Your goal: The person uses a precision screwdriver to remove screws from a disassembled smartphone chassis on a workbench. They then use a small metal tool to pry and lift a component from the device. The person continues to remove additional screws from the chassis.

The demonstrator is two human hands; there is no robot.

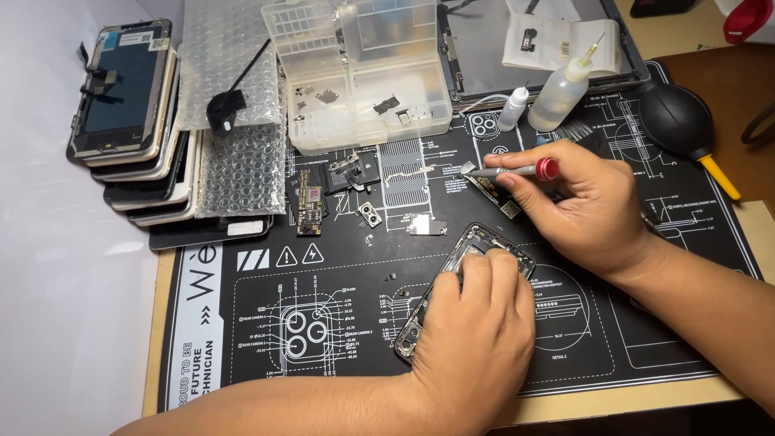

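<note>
Black repair mat (339, 323) on desk (157, 339). Left hand (476, 339) pressing phone frame (484, 242) mid-mat, fingers clamped over it. Right hand (585, 206) gripping screwdriver (517, 170) just above. Parts box (363, 73), phone stack (133, 121), bottles (561, 93), blower (682, 121) behind.

On the black repair mat (339, 323), the left hand (476, 331) presses down an opened phone frame (484, 246), while at two o'clock from it the right hand (585, 206) holds a red-capped screwdriver (517, 170) beside small loose parts (367, 214).
</note>
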